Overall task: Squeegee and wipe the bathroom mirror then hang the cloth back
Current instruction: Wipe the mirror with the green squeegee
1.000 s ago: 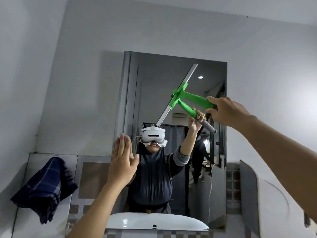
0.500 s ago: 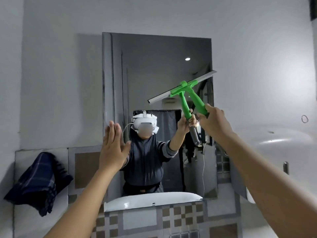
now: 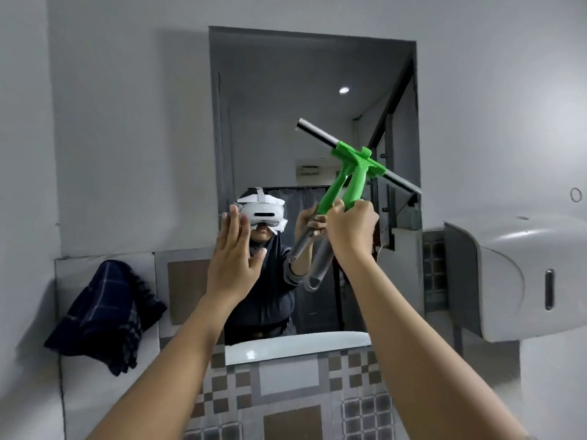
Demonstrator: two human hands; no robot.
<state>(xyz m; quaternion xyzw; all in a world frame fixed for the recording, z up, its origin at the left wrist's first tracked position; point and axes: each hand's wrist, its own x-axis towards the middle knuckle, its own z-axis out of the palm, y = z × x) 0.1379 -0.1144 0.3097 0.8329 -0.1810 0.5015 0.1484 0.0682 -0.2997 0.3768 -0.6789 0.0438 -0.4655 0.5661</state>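
Navy checked cloth point(image 3: 104, 315) hangs at lower left on the tiled wall point(image 3: 286, 395). Mid-frame, the left hand point(image 3: 233, 262) is flat and empty before the mirror point(image 3: 279, 122). Right of it, the right hand point(image 3: 351, 230) grips the green squeegee point(image 3: 355, 173), blade tilted against the glass. A white dispenser point(image 3: 521, 281) sits far right.

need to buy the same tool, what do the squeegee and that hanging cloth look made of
Squeegee: bright green, matte moulded plastic handle; the blade rail shines like metal, probably aluminium. Cloth: soft woven fabric, dark blue with pale check lines, draping in folds; the exact fibre is unclear.
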